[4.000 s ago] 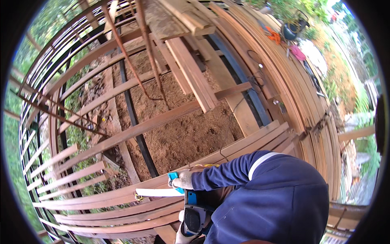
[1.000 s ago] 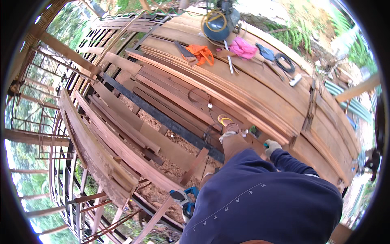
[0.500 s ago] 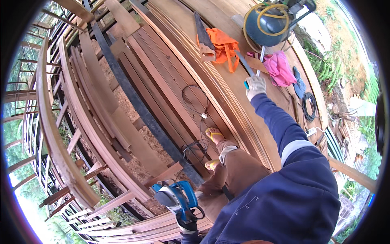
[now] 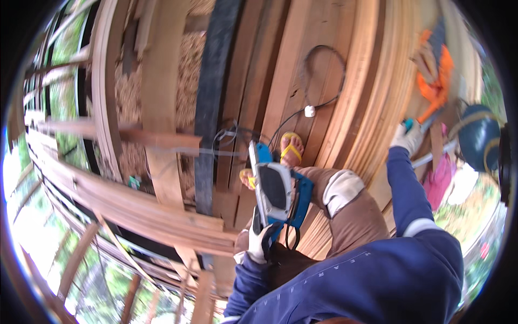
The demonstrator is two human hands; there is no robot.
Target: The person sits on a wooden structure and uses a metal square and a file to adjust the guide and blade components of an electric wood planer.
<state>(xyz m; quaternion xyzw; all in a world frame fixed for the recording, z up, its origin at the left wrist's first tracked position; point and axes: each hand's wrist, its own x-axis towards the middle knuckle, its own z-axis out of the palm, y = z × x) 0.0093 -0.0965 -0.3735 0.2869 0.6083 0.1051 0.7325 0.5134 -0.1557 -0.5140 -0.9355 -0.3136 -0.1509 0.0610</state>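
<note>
My left hand (image 4: 260, 244), in a white and dark glove, grips a blue circular saw (image 4: 304, 197) from below. The saw has a grey and black guard and a metal base plate, and it hangs in front of my legs. At the right my right hand (image 4: 409, 141), gloved in white, is closed round a tool with a teal end (image 4: 408, 125); a flat metal blade seems to run from it, blurred. Beyond that hand lie an orange cloth (image 4: 445, 75) and a handsaw (image 4: 426, 62) with a wooden handle. A pink cloth (image 4: 438, 181) is on its near side.
Long boards (image 4: 372, 92) are stacked between my feet and right hand. A black beam (image 4: 216, 92) crosses the frame at left, with gaps over wood shavings (image 4: 186, 65). A black cable (image 4: 341, 65) with a white plug lies ahead. A dark tank (image 4: 475, 140) stands at far right.
The view has turned, so the boards run more upright. The circular saw has come up from the lower left to in front of my legs. My right hand still grips the teal-ended tool.
</note>
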